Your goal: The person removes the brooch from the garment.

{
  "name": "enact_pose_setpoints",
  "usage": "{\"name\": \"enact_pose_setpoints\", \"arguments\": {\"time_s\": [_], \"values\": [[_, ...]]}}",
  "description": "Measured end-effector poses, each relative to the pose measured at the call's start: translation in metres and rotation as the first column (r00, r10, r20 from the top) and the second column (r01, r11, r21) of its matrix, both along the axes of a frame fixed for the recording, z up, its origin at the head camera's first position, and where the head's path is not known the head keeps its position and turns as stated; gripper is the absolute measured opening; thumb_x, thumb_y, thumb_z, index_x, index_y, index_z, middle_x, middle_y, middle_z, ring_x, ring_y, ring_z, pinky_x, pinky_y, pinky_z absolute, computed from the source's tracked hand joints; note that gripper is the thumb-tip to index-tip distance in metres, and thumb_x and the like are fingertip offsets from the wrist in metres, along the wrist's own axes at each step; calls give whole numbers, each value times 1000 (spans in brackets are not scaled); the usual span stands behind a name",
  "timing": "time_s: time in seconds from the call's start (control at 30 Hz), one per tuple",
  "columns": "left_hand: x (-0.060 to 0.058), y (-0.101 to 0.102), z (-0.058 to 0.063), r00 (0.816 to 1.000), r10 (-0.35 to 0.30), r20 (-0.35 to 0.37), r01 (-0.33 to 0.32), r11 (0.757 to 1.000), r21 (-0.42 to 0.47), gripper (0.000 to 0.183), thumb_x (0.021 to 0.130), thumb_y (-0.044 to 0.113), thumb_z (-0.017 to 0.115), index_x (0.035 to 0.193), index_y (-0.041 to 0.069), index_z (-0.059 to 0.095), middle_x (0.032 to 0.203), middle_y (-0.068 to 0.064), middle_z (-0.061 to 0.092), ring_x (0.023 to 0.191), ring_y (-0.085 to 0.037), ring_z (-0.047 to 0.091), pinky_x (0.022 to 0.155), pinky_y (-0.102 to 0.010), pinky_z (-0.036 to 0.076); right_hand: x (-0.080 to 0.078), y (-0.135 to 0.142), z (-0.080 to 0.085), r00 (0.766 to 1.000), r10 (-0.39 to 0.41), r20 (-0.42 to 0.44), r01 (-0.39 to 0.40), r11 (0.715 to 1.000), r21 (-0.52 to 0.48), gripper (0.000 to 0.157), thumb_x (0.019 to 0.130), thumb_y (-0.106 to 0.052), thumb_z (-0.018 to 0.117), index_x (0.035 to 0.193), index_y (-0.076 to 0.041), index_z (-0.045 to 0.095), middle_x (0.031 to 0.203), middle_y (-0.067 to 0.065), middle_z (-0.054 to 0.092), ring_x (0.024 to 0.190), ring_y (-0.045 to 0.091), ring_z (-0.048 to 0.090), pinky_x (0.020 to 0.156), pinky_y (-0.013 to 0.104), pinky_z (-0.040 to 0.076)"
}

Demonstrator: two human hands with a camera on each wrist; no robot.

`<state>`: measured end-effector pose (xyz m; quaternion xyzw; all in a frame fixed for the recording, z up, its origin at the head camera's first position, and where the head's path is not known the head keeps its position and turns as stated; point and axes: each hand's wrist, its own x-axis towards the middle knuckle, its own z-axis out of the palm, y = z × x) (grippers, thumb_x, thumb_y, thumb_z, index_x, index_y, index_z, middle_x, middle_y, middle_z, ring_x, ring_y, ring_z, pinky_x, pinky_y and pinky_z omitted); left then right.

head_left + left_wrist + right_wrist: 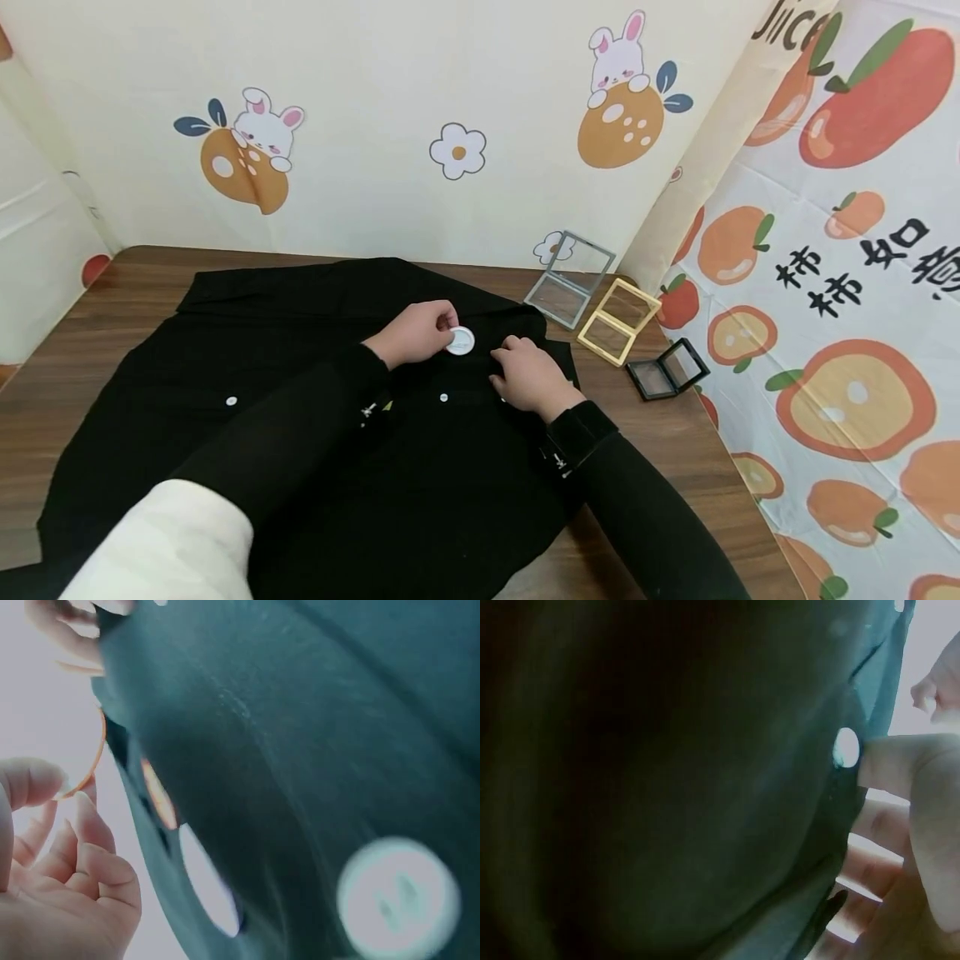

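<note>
A black shirt [315, 500] with small white buttons [443, 397] lies spread over the wooden table. Above its upper part, my left hand [415, 333] pinches a white round disc [461, 341] between thumb and fingers. The left wrist view shows the disc edge-on as a thin, orange-lit curve [102, 746] at the fingertips. To the right of the disc, my right hand [531, 377] rests on the shirt near its collar end, fingers slightly bent. In the right wrist view its thumb and fingers lie along the cloth's edge beside a white button [846, 748].
Past my right hand stand three hinged frames, a grey one [566, 279], a yellow one [619, 322] and a small black one [667, 370]. A wall with rabbit prints [360, 167] rises behind the table, and a fruit-printed cloth [810, 317] hangs on the right.
</note>
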<state>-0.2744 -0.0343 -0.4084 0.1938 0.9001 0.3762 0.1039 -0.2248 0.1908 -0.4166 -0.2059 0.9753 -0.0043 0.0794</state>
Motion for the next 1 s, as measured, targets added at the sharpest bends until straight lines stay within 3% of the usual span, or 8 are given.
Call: {"name": "enact_pose_setpoints", "arguments": {"time_s": [0.13,0.3,0.47,0.57,0.67,0.83,0.9,1.0], "values": [[18,-23,9,999,-11,-42,14,998,60,4,97,13,68,100,11,66,93,-3,64,83,-20,58,75,-35,50,1,-5,3,999,-16,46,17,1000,-17,47,104,-32,63,144,-7,60,141,13,55,129,32,52,106,45,45],[51,-49,26,998,-11,-70,22,988,151,5,98,18,72,95,16,68,91,0,66,82,-19,60,73,-37,52,10,-13,13,995,-40,94,53,989,-135,51,104,-36,63,147,-8,56,147,13,53,134,32,50,111,47,41],[83,-60,42,998,25,-56,-8,963,271,6,96,15,74,93,16,69,88,0,67,77,-21,60,65,-34,52,26,-22,31,999,9,38,5,936,-351,45,103,-36,65,140,-11,63,137,5,60,124,22,58,105,40,46],[97,-63,46,996,67,-53,-46,943,329,7,96,15,74,91,15,68,86,0,68,74,-21,60,62,-32,51,37,-28,43,998,64,10,-49,849,-526,37,102,-33,68,133,-12,68,127,1,66,114,15,62,99,38,50],[107,-65,49,991,122,-48,-94,918,385,8,97,16,74,93,12,68,84,-1,69,74,-21,64,63,-31,52,46,-33,54,991,136,-10,-106,722,-683,28,102,-26,69,126,-12,71,119,-2,69,106,10,64,95,39,54],[116,-69,56,973,226,-54,-161,822,547,10,98,13,72,95,4,69,85,-8,71,74,-22,69,63,-31,55,52,-45,67,979,188,-82,-172,534,-828,23,104,-19,65,124,-11,71,114,-4,71,97,9,68,86,36,58],[118,-70,58,964,256,-69,-165,783,599,10,98,11,72,95,2,69,85,-10,72,73,-22,69,63,-30,56,52,-50,70,976,187,-109,-187,472,-862,23,105,-17,64,125,-9,71,113,-2,72,95,11,69,84,35,59],[119,-70,60,958,276,-79,-163,748,643,9,98,8,72,93,1,69,83,-12,72,71,-22,69,61,-29,55,51,-57,74,974,190,-125,-193,399,-897,23,104,-14,64,125,-6,71,110,2,73,93,15,70,83,36,59]]}}
